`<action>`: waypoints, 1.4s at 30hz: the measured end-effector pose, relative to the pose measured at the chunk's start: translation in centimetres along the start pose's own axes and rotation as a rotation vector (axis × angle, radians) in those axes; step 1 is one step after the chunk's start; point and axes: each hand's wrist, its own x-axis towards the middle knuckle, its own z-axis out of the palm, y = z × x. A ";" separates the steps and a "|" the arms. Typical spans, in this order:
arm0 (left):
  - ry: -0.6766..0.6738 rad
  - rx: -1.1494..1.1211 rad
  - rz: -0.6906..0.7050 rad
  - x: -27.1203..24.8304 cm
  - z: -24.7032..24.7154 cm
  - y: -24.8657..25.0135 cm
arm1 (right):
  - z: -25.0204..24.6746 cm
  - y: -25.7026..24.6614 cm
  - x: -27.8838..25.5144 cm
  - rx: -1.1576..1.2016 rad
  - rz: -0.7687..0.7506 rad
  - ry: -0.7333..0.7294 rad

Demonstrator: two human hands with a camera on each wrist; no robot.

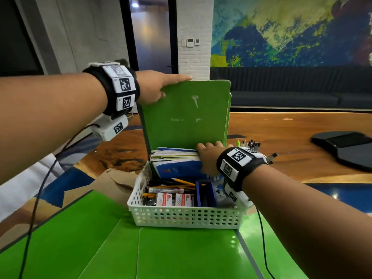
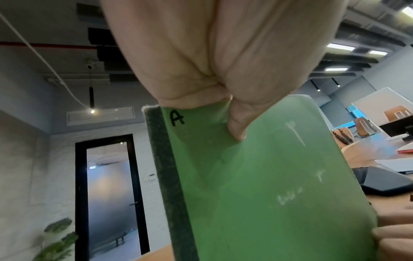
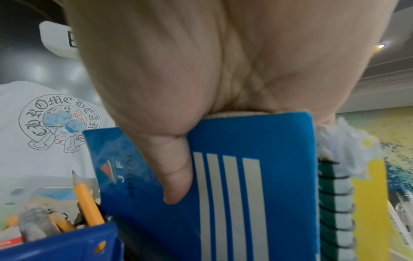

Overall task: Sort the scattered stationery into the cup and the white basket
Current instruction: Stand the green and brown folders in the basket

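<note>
A white perforated basket (image 1: 187, 216) sits on the green table, filled with pencils, small boxes and notebooks. A tall green notebook (image 1: 185, 115) stands upright at the basket's far end; my left hand (image 1: 159, 87) grips its top left corner, thumb on the front cover (image 2: 268, 176). My right hand (image 1: 209, 156) holds the stack of notebooks leaning in the basket, thumb pressed on the blue spiral notebook (image 3: 234, 185), fingers over the top edges. A cup with pens (image 1: 249, 144) stands behind the right wrist, mostly hidden.
A brown paper envelope (image 1: 112, 182) lies left of the basket. A dark flat device (image 1: 346, 148) rests on the wooden table at the far right. Cables trail from both wrists across the green table (image 1: 181, 252). A blue box (image 1: 203, 194) sits inside the basket.
</note>
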 end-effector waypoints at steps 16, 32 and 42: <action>0.235 0.358 -0.051 -0.5 6.6 1.5 | -0.1 0.3 2.0 -0.005 -0.010 0.008; -0.574 -0.259 0.115 -25.9 16.1 8.4 | -0.7 0.0 -2.6 0.043 0.022 0.006; -0.779 -0.352 0.089 -30.2 17.5 8.8 | 4.1 -1.4 -23.4 -0.148 -0.410 -0.263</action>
